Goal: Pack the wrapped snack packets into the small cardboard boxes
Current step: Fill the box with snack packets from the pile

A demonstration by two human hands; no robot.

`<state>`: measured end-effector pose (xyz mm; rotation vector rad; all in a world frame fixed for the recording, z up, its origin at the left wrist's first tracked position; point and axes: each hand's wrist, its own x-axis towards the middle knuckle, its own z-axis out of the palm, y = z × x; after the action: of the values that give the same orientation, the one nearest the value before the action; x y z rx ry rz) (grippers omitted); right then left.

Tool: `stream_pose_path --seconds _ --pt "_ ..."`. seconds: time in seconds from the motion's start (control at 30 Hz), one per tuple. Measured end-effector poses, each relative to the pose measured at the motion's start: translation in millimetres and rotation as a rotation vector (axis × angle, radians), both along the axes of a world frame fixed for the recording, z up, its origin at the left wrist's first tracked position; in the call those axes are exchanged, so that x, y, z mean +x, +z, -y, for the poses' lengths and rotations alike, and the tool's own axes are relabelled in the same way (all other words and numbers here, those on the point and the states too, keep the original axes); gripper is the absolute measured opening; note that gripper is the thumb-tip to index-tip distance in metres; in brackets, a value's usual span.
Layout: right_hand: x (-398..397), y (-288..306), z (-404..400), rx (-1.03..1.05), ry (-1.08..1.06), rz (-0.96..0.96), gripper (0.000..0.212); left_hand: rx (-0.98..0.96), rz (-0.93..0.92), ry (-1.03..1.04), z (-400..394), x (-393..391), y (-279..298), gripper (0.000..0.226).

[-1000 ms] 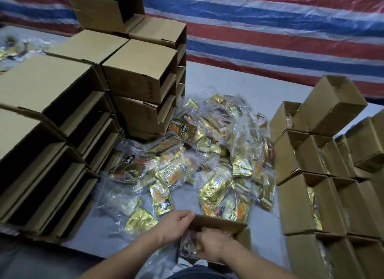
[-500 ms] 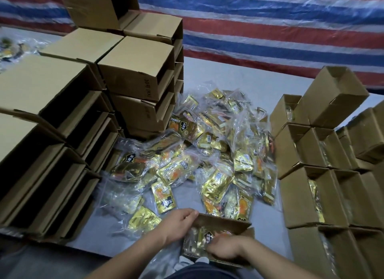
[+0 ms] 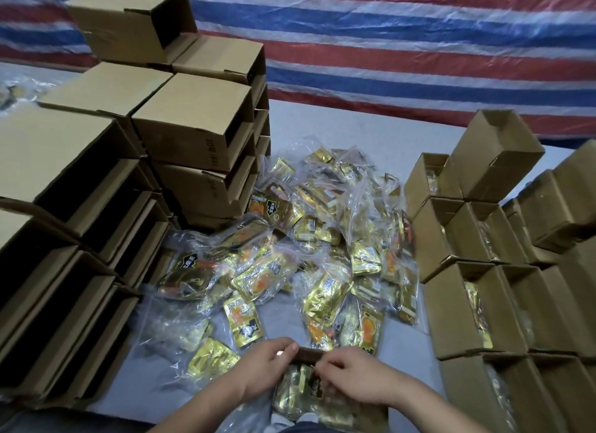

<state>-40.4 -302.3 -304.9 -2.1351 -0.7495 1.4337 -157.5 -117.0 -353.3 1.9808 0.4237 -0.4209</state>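
Box [image 3: 309, 357]: small cardboard one at the near desk [image 3: 322, 126] edge, gold packets [image 3: 300, 392] inside.
Left hand [image 3: 264, 366]: we grip the box's left far rim.
Right hand [image 3: 351, 379]: our fingers curl over the far rim.
Packets: loose pile [image 3: 306, 249] mid-desk, between empty boxes [image 3: 96, 207] and filled boxes [image 3: 483, 287].

A grey table [image 3: 329, 123] carries snack packets [image 3: 322, 245] between cardboard boxes [image 3: 193, 123].

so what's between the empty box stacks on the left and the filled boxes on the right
The head view shows a loose pile of snack packets on the grey table, between the empty stacks and filled boxes.
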Motion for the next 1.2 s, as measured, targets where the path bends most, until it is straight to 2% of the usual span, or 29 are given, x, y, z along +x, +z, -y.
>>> stream_pose_path --seconds 0.13,0.2,0.3,0.4,0.53,0.63,0.7,0.8,0.9,0.97,1.07,1.2 --pt "28 16 0 0.169 -0.189 0.33 0.018 0.003 -0.057 0.01 -6 10 2 0.037" --pt "38 15 0 0.161 -0.181 0.469 0.024 0.027 -0.043 0.059 -11 24 4 0.036" --pt "36 0 0 0.08 -0.04 0.575 0.033 0.204 0.042 0.092 -23 51 2 0.03" --pt "24 -19 0 -0.039 0.065 0.579 0.041 0.442 0.098 0.133 -39 77 0 0.019" --pt "22 -33 2 -0.079 -0.002 0.513 0.054 0.811 0.1 0.065 -59 105 -8 0.038" --pt "30 -30 3 -0.079 -0.028 0.491 0.052 0.942 0.085 -0.017 -60 123 -12 0.039" --pt "40 -26 3 -0.048 -0.097 0.486 0.05 0.964 -0.048 -0.031 -57 135 -16 0.057" --pt "55 -19 3 -0.015 -0.159 0.491 0.046 0.905 -0.327 -0.025 -57 147 -30 0.098" --pt "62 -13 1 0.011 -0.17 0.506 0.044 0.8 -0.464 -0.003 -64 153 -46 0.118" --pt "63 -10 0 0.024 -0.18 0.507 0.047 0.817 -0.486 0.002 -69 152 -54 0.118" --pt "63 -5 -3 0.044 -0.203 0.501 0.044 0.908 -0.379 0.04 -78 152 -64 0.098" --pt "65 0 -6 0.041 -0.223 0.47 0.05 0.776 -0.329 0.18 -87 152 -65 0.091"
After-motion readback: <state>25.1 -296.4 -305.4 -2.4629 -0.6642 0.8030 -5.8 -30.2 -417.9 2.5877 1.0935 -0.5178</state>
